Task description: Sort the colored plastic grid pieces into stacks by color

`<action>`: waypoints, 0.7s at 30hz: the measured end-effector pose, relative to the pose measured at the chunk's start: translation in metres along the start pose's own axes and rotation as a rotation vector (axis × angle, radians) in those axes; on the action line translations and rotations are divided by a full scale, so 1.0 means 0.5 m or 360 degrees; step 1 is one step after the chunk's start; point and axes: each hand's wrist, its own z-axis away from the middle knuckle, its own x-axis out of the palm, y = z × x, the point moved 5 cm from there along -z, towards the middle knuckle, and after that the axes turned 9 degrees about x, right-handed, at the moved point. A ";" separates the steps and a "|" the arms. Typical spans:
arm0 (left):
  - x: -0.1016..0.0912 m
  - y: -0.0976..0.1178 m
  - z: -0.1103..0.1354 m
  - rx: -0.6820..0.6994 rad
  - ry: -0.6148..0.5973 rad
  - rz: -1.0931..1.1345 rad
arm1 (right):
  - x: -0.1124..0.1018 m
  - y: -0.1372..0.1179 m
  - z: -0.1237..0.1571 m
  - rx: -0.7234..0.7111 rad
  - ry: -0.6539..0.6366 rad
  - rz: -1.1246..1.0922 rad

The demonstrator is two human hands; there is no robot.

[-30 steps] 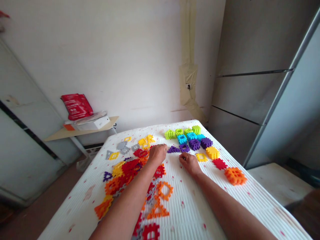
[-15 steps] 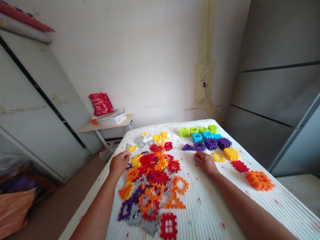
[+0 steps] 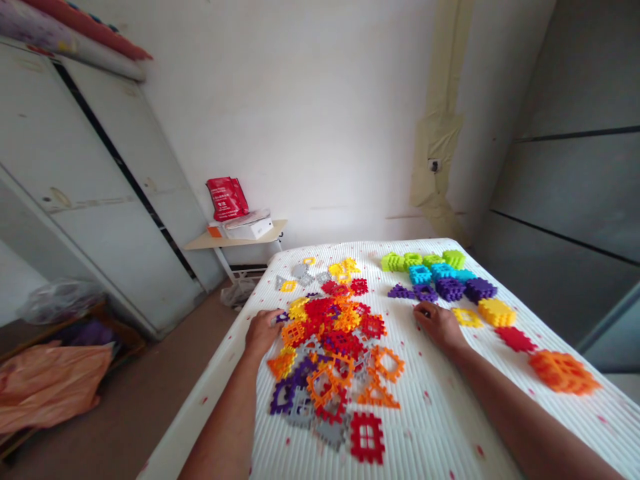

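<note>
A loose heap of flat plastic interlocking tiles point(image 3: 333, 340) in red, orange, yellow, purple and grey lies on the white ribbed mattress point(image 3: 440, 413). My left hand point(image 3: 263, 331) rests at the heap's left edge, fingers curled over a small purple tile point(image 3: 281, 319). My right hand point(image 3: 439, 323) lies knuckles up on the mattress, fingers curled, just below the purple tiles point(image 3: 415, 292) of the sorted rows. What it holds, if anything, is hidden. Sorted stacks run green point(image 3: 423, 260), blue point(image 3: 435, 273), purple point(image 3: 463, 289), yellow point(image 3: 495, 311), red point(image 3: 515, 338), orange point(image 3: 563, 371).
A small side table point(image 3: 235, 239) with a red bag point(image 3: 227, 198) and a white box stands by the wall. Grey wardrobe doors point(image 3: 75, 200) line the left. An orange plastic bag point(image 3: 45, 383) lies on the floor at left. A grey panel point(image 3: 575, 200) stands at right.
My left hand has moved from the sorted purple tiles across to the left edge of the heap. The right hand has stayed put. The camera view has swung left.
</note>
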 end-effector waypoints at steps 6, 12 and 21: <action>0.000 0.016 0.011 0.0115 0.0027 -0.0070 | -0.003 -0.002 0.004 -0.0024 0.0030 -0.0006; -0.007 0.027 0.024 0.0130 0.0125 -0.0115 | -0.002 -0.002 0.006 -0.0055 0.0046 -0.0058; -0.039 0.049 0.042 0.0086 0.0302 -0.0078 | -0.004 0.004 0.001 -0.0037 0.0044 -0.0109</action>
